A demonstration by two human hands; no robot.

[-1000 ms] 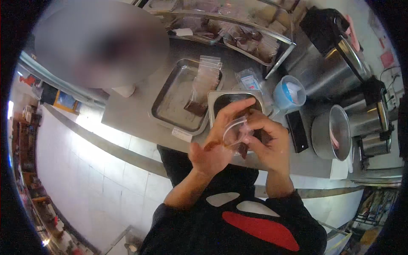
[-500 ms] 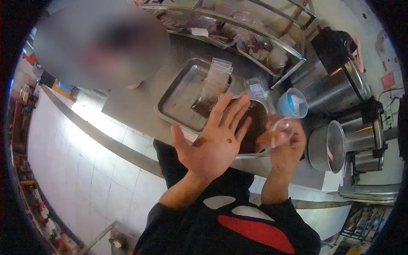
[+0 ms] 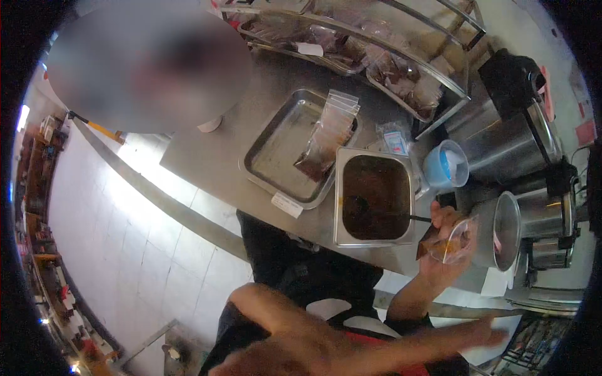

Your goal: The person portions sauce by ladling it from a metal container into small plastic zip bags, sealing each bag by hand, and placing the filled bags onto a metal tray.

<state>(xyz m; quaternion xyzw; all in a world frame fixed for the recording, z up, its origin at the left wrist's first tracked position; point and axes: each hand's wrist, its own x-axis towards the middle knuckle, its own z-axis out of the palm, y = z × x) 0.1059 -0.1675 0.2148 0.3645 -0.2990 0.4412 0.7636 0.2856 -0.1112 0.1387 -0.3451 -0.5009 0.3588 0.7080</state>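
My right hand point(image 3: 439, 266) is closed around a clear plastic bag point(image 3: 453, 249) with some brown sauce in it, beside the metal pan. By its fingertips is the black handle point(image 3: 421, 219) of a utensil whose other end is lost in the dark sauce point(image 3: 376, 188). That sauce fills part of a deep rectangular steel pan point(image 3: 339, 207). Low in the view and close to the camera, my left hand point(image 3: 313, 351) is blurred, with at least one finger stretched to the right and nothing visible in it.
A shallow steel tray point(image 3: 260, 135) holds overlapping filled bags point(image 3: 326, 135). Behind it, a metal rack point(image 3: 433, 78) carries trays of bagged food. To the right stand a blue-and-clear plastic tub point(image 3: 439, 169), a metal pot point(image 3: 506, 232) and large steel containers point(image 3: 501, 135). A blurred person is at upper left.
My left hand has dropped from over the pan toward my chest and the camera. My right hand with the bag has moved right and down, uncovering the pan and the black handle.
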